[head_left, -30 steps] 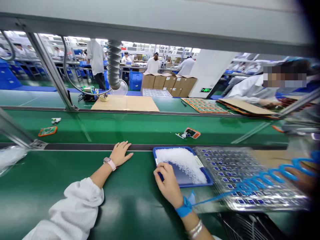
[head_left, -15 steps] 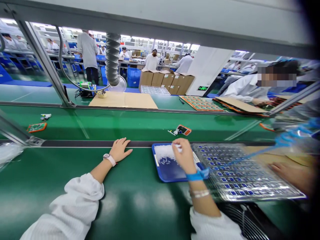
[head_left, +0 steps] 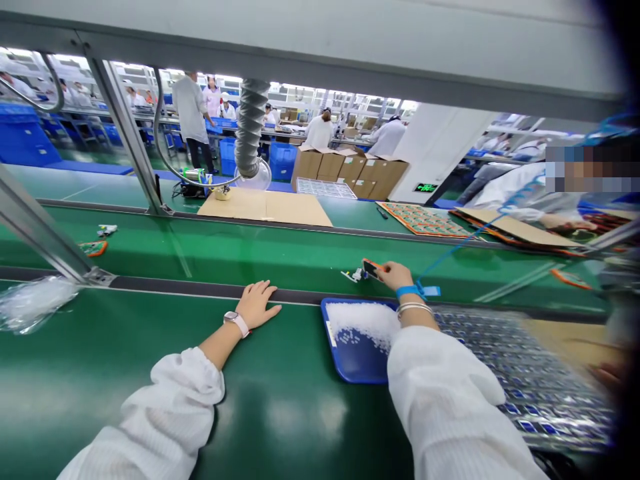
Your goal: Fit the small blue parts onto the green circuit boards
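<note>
My left hand [head_left: 257,303] lies flat on the near edge of the green bench, fingers spread, holding nothing. Out over the green belt, my right hand [head_left: 396,275] pinches the right end of a small orange-edged circuit board [head_left: 371,269] with a dark face. A white connector piece [head_left: 357,274] sits against the board's left side, with a thin white strip beside it. Below my right wrist is a blue tray [head_left: 357,365] of tiny white plastic pieces [head_left: 363,317]; my forearm hides its right side. A blue wrist strap circles my right wrist.
Clear plastic trays of blue-faced parts [head_left: 525,373] lie at the right. Another circuit board [head_left: 95,249] rests on the belt at far left, near a plastic bag [head_left: 35,303]. A metal post [head_left: 127,133] and a grey duct [head_left: 251,127] stand ahead. A co-worker sits at the right.
My right hand has moved from the white pieces in the tray forward to the circuit board and closed on its end. My left hand stays put. The view has swung slightly left.
</note>
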{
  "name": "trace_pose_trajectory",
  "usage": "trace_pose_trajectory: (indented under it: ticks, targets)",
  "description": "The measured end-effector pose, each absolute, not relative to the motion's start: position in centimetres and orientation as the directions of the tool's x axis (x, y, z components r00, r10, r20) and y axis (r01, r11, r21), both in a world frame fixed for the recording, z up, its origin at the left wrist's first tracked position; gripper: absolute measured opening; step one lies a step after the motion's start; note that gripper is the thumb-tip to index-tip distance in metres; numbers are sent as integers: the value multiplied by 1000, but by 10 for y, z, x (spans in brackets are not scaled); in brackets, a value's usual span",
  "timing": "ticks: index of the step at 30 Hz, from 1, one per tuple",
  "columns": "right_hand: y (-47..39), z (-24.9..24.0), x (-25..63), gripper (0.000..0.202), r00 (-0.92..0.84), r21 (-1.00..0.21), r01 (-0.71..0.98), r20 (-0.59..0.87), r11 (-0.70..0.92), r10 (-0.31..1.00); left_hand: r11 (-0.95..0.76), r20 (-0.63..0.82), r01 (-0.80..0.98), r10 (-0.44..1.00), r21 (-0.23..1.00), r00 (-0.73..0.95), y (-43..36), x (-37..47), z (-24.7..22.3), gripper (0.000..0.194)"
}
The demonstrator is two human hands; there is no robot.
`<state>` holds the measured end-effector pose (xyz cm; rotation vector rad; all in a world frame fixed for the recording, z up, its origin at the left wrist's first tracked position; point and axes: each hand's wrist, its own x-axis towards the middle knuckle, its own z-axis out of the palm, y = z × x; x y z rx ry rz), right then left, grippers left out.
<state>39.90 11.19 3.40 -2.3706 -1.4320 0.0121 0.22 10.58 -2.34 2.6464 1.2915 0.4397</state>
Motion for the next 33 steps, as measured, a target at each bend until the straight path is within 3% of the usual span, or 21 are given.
trace_pose_trajectory:
  ticks: [6,10,12,14,18,22,24,27,30,33]
  targets:
    - [136,72,354,18,241,-204,960,262,-190,935,-606,194,731,795,315,575,107,2,-23,51]
    - [134,96,300,22,81,99,987,360,-124,929,-595,220,708,802,381,556,107,0,-22,47]
    - [121,98,264,24,16,214,973,305,-85,952,-595,257,680,802,428,540,107,-1,-21,44]
    - [102,89,226,26,-4,227,973,179,-38,984,-605,320,628,795,490,516,109,-1,-20,41]
    - [55,57,157,22,-119,186,977,75,103,990,-612,423,507,789,607,446,112,0,-18,30]
    - [16,42,119,20,-179,109,979,35,174,983,-621,412,457,775,637,479,98,0,-14,23]
    - [-1,43,118,22,-200,-28,979,12,200,980,-645,400,466,753,606,522,80,-3,-12,23]
    - [-21,45,145,26,-240,-346,907,47,241,970,-651,357,531,750,542,557,48,-10,-8,31]
    - [-31,35,204,21,-38,-576,806,186,140,982,-645,308,586,758,490,575,28,-11,-5,53]
    - [-35,14,264,21,282,-641,766,275,-43,919,-638,254,634,764,438,593,26,-2,-5,69]
